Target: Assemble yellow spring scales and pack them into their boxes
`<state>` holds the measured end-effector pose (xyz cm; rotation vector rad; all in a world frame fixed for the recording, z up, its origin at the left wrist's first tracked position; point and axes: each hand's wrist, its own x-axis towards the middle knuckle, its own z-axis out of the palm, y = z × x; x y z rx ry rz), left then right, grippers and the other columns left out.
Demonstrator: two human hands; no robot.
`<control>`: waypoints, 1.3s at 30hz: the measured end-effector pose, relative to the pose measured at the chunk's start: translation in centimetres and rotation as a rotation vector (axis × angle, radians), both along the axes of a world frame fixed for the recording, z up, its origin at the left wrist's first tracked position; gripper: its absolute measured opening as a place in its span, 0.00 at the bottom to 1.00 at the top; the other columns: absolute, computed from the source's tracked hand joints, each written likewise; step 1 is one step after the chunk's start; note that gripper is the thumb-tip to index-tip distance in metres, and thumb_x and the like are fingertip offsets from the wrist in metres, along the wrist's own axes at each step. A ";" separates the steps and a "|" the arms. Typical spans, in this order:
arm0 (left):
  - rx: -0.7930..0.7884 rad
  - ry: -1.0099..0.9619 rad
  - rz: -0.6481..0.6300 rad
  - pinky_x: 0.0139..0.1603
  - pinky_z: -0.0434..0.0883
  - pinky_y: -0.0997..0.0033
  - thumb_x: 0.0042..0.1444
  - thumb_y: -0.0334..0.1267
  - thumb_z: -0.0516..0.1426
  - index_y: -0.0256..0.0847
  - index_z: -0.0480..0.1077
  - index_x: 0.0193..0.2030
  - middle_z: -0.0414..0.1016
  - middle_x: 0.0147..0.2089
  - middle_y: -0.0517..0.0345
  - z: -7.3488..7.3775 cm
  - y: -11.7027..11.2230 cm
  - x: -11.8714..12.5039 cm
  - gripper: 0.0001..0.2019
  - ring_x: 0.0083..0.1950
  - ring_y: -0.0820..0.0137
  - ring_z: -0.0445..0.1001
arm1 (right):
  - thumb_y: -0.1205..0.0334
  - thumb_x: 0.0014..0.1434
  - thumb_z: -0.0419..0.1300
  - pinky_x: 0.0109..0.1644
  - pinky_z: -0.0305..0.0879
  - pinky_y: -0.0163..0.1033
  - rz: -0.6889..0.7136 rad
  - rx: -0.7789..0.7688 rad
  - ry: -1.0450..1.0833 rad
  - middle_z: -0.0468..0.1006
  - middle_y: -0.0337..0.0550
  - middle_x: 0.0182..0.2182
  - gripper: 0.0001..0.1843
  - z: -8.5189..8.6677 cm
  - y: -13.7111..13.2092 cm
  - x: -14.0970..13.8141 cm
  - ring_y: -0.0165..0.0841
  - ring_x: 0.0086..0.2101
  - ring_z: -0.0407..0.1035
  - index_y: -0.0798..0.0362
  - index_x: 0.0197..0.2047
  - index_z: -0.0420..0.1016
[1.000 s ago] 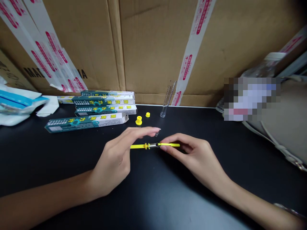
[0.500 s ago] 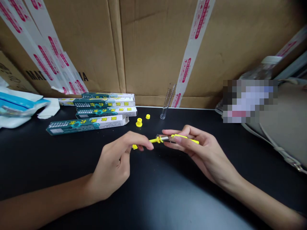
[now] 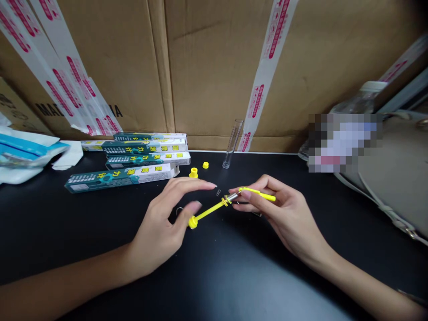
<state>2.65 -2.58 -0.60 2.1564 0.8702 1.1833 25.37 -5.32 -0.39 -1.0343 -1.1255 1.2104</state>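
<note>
My right hand (image 3: 274,205) pinches a yellow spring scale rod (image 3: 211,211) at its metal spring section (image 3: 232,196). A yellow stick-like part (image 3: 264,195) also lies between the fingers of this hand. The rod slants down to the left and ends in a yellow cap (image 3: 192,222). Thumb and fingers apart, my left hand (image 3: 167,218) hovers beside that end; whether the thumb touches the cap I cannot tell. Just beyond the rod, a small loose coil spring (image 3: 218,192) rests on the black table. Two yellow caps, one larger (image 3: 193,172) and one smaller (image 3: 205,165), sit farther back.
A clear graduated tube (image 3: 230,149) stands near the cardboard wall (image 3: 207,89). Several spring scale boxes (image 3: 123,176) lie at the back left, beside a blue-and-white plastic package (image 3: 30,149). On the right are a bottle (image 3: 359,100) and a grey bag (image 3: 397,174).
My left hand has let go of the rod and opened its fingers. The rod's left end has dropped lower, leaving its cap in plain sight. My right hand keeps its hold.
</note>
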 end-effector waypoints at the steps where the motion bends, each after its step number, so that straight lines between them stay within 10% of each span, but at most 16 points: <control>1: -0.028 0.041 0.006 0.64 0.63 0.65 0.62 0.34 0.61 0.51 0.69 0.56 0.74 0.56 0.60 0.1 0.1 0.1 0.16 0.61 0.66 0.69 | 0.58 0.57 0.70 0.45 0.81 0.42 0.004 0.000 -0.008 0.86 0.44 0.39 0.10 0.0 0.0 0.0 0.38 0.41 0.81 0.52 0.32 0.75; 4: -0.160 0.100 0.029 0.54 0.69 0.69 0.57 0.42 0.65 0.49 0.73 0.52 0.80 0.48 0.62 0.4 0.0 0.2 0.16 0.51 0.66 0.76 | 0.57 0.57 0.70 0.45 0.81 0.42 0.014 0.000 -0.026 0.86 0.45 0.39 0.10 -0.1 0.0 -0.1 0.38 0.41 0.81 0.53 0.34 0.76; 8: -0.185 0.023 0.072 0.43 0.71 0.72 0.71 0.40 0.47 0.44 0.74 0.44 0.79 0.28 0.66 0.4 0.3 -0.2 0.14 0.33 0.72 0.77 | 0.57 0.57 0.70 0.45 0.81 0.42 0.014 -0.003 -0.050 0.86 0.47 0.39 0.10 0.0 -0.1 -0.2 0.39 0.41 0.81 0.53 0.33 0.77; 15: -0.225 -0.003 -0.020 0.59 0.67 0.66 0.68 0.39 0.52 0.46 0.72 0.56 0.78 0.53 0.57 0.4 1.4 -0.2 0.13 0.55 0.66 0.75 | 0.54 0.57 0.69 0.42 0.80 0.41 0.006 0.020 -0.105 0.85 0.46 0.39 0.11 0.3 0.0 -0.1 0.37 0.39 0.80 0.53 0.34 0.77; 19: -0.193 0.049 0.008 0.42 0.71 0.69 0.69 0.46 0.49 0.41 0.70 0.20 0.72 0.22 0.60 0.4 0.8 -0.3 0.26 0.34 0.69 0.76 | 0.52 0.57 0.69 0.33 0.76 0.37 -0.079 0.158 -0.396 0.82 0.43 0.32 0.12 0.0 -0.2 -0.2 0.34 0.30 0.76 0.52 0.35 0.80; 22: -0.289 -0.082 0.041 0.26 0.67 0.74 0.71 0.44 0.47 0.41 0.70 0.35 0.61 0.18 0.69 0.0 0.6 -0.3 0.17 0.18 0.76 0.64 | 0.53 0.57 0.68 0.37 0.73 0.38 -0.111 0.246 -0.552 0.82 0.43 0.34 0.10 -0.2 -0.4 -0.4 0.35 0.33 0.75 0.50 0.38 0.82; 26: -0.355 -0.191 -0.058 0.36 0.75 0.74 0.66 0.38 0.54 0.44 0.69 0.54 0.75 0.39 0.59 -0.1 1.3 0.0 0.11 0.40 0.71 0.77 | 0.50 0.55 0.70 0.30 0.70 0.35 -0.065 0.108 -0.382 0.80 0.41 0.29 0.13 -0.2 -0.2 -0.6 0.31 0.27 0.72 0.52 0.32 0.79; 31: -0.451 -0.057 -0.166 0.50 0.76 0.67 0.68 0.42 0.52 0.39 0.78 0.35 0.81 0.39 0.53 0.1 1.8 0.2 0.16 0.42 0.68 0.79 | 0.51 0.51 0.72 0.30 0.69 0.33 0.002 0.010 -0.205 0.78 0.39 0.26 0.16 0.1 0.3 -0.5 0.29 0.25 0.70 0.53 0.29 0.73; 34: -0.563 -0.232 -0.238 0.40 0.78 0.69 0.70 0.42 0.49 0.42 0.71 0.57 0.81 0.44 0.50 0.0 1.6 0.2 0.15 0.40 0.67 0.81 | 0.49 0.55 0.69 0.27 0.65 0.33 0.021 0.031 -0.337 0.76 0.37 0.24 0.15 -0.1 0.0 -0.5 0.29 0.24 0.68 0.53 0.33 0.77; 39: -0.625 -0.185 -0.297 0.61 0.71 0.62 0.65 0.42 0.58 0.45 0.66 0.64 0.73 0.62 0.48 0.2 1.7 0.3 0.21 0.62 0.62 0.73 | 0.55 0.60 0.67 0.30 0.62 0.35 -0.088 0.352 -0.810 0.79 0.38 0.28 0.08 -0.6 -0.5 -0.9 0.30 0.24 0.65 0.50 0.37 0.80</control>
